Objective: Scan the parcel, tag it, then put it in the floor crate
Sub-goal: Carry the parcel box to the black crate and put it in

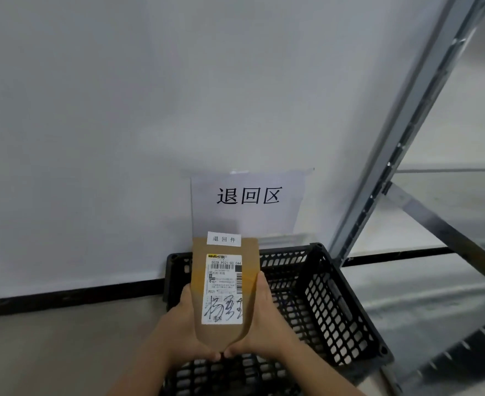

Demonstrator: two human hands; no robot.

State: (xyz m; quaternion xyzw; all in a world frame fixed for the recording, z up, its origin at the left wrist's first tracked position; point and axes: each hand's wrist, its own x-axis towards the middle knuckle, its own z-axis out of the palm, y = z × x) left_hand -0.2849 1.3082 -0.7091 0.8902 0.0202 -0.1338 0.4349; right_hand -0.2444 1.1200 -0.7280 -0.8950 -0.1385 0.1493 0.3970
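A flat brown cardboard parcel (224,292), with a white shipping label and a small white tag (224,239) at its far edge, is held above the black perforated plastic floor crate (329,307). The left hand (178,324) and right hand (267,321) grip its 2 side edges, thumbs meeting at the near end.

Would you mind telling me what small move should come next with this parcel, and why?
Probably lower it straight down: both the left hand and right hand hold the parcel, already tagged, above the black crate.
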